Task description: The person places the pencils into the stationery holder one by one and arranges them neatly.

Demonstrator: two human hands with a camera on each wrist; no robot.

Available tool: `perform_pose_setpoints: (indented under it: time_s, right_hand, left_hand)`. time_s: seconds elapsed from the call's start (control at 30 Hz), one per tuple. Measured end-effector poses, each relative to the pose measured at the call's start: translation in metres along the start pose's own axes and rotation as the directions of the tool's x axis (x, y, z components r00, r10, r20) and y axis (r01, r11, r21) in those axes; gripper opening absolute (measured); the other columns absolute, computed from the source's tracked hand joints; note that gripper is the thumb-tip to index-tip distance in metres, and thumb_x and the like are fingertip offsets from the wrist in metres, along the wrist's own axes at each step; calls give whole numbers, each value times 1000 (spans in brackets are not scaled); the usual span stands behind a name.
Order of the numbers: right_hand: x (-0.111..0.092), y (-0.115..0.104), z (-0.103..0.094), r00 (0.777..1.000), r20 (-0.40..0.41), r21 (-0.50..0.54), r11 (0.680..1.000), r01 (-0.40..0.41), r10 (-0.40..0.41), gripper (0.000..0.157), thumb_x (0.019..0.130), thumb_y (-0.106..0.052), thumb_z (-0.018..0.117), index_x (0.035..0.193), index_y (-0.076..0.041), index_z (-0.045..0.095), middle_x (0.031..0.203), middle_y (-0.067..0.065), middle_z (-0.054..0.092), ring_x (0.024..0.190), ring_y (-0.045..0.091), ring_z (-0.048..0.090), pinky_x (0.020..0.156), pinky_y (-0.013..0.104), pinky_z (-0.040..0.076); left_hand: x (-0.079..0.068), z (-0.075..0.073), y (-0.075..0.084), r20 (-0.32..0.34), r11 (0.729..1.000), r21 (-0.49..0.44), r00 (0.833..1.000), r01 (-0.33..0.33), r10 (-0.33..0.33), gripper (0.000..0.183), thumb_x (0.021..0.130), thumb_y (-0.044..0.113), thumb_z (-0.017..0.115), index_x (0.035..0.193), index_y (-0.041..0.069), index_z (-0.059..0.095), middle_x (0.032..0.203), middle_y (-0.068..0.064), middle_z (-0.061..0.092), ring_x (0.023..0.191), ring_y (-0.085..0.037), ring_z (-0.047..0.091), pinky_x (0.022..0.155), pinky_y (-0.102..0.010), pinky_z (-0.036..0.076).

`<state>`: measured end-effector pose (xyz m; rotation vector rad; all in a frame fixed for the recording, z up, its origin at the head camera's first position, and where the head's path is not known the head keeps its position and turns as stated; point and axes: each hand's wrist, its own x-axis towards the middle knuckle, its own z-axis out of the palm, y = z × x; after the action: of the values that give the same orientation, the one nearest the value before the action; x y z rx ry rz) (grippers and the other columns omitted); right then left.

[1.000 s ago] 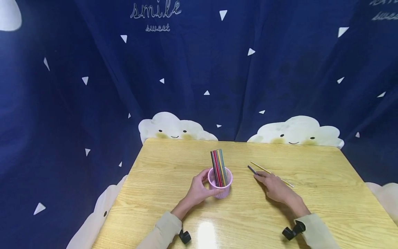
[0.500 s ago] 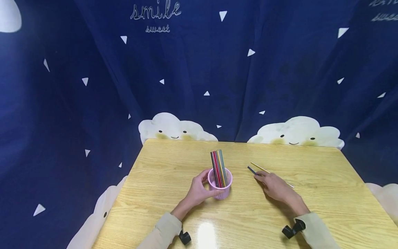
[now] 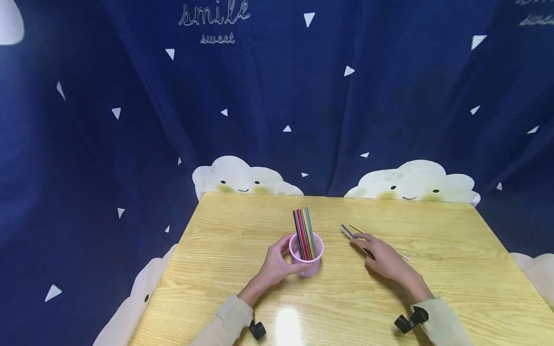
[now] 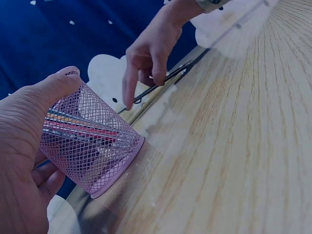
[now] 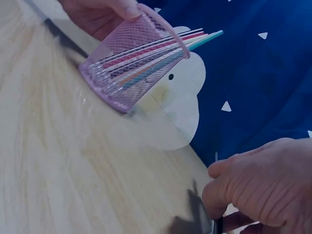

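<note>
My left hand [image 3: 277, 264] grips a pink mesh pen cup [image 4: 92, 141] round its side, thumb near the rim. Inside it, several colored pencils [image 3: 304, 230] lean together, red, yellow, blue and black among them. To the right, my right hand [image 3: 383, 258] pinches a dark pencil [image 3: 347, 231] between thumb and fingers, its far end pointing away to the left. The left wrist view shows this pencil slanting close over the tabletop. Just behind the right hand lies a yellow pencil [image 3: 359, 229], its middle covered by the hand in the head view.
The wooden table [image 3: 233, 226] reaches back to a dark blue curtain [image 3: 259, 81] with white triangles and smiling clouds. A bright light reflection [image 3: 287, 324] shows near the front. Each wrist wears a black camera mount [image 3: 257, 329].
The dark pencil's far end has moved slightly up and to the left with the right hand's fingers. My left hand and the pen cup have stayed put.
</note>
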<state>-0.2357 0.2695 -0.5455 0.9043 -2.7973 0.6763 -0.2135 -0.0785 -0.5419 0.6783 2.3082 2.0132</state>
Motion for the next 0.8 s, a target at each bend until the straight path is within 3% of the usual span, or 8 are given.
perform_pose_setpoints:
  time_s: [0.03,0.1,0.2,0.27,0.4,0.53,0.6,0.8]
  right_hand:
    - [0,-1,-1,1000,-13,15,1000,-5,6,62,78,16,63,139,1,65,144,24,59,118,36,66,77,36,52]
    - [1,-3,-5,999,-24,68,997,-29,31,64,80,16,63,141,-3,64,147,23,57,97,23,69,67,28,48]
    - [3,-7,-10,997,-35,150,987,-60,66,67,82,16,64,145,-7,61,151,22,53,66,5,56,52,22,45]
    - [5,-9,-11,996,-55,191,980,-61,73,69,83,17,65,147,-9,60,152,20,51,58,1,48,49,20,45]
    - [9,-15,-13,991,-135,219,976,4,26,70,82,18,70,146,-8,60,152,18,53,71,3,60,54,19,50]
    - [16,-23,-14,972,-232,244,966,82,-24,71,79,18,72,145,-6,61,149,18,56,76,7,66,52,21,47]
    - [19,-28,-15,960,-278,254,961,111,-37,70,78,18,73,143,-3,62,147,18,57,76,6,66,51,21,45]
    - [30,-73,-36,901,-432,320,925,203,-49,67,71,30,73,133,8,65,138,29,60,70,25,69,54,31,45]
  left_hand:
    - [-1,0,4,-1,1000,-2,1000,-6,6,82,72,1,92,144,-7,53,136,-22,66,126,-41,63,112,-61,46]
    - [-1,-1,9,-5,1000,-7,1000,-13,13,82,72,1,92,143,-7,54,136,-23,66,126,-42,63,112,-61,46]
    - [-2,-1,11,-9,1000,-3,1000,-23,23,82,72,1,92,143,-8,54,135,-24,66,125,-43,63,111,-61,47]
    - [-2,-2,11,-6,1000,-4,1000,-14,14,81,72,1,92,143,-8,54,136,-23,66,126,-42,62,112,-60,46]
    - [-1,-2,10,-4,1000,-1,1000,7,-7,81,72,2,93,143,-6,54,137,-21,66,129,-39,62,114,-57,45]
    - [-1,0,8,-8,1000,-6,1000,19,-19,83,72,2,93,144,-5,54,139,-19,66,130,-38,61,116,-56,44]
    - [-1,0,7,-8,1000,-6,1000,21,-21,83,72,1,93,145,-5,53,139,-20,65,131,-38,61,116,-56,43]
    - [-2,0,7,-5,1000,2,1000,19,-19,84,73,3,93,146,-5,53,140,-20,65,131,-37,61,116,-55,44]
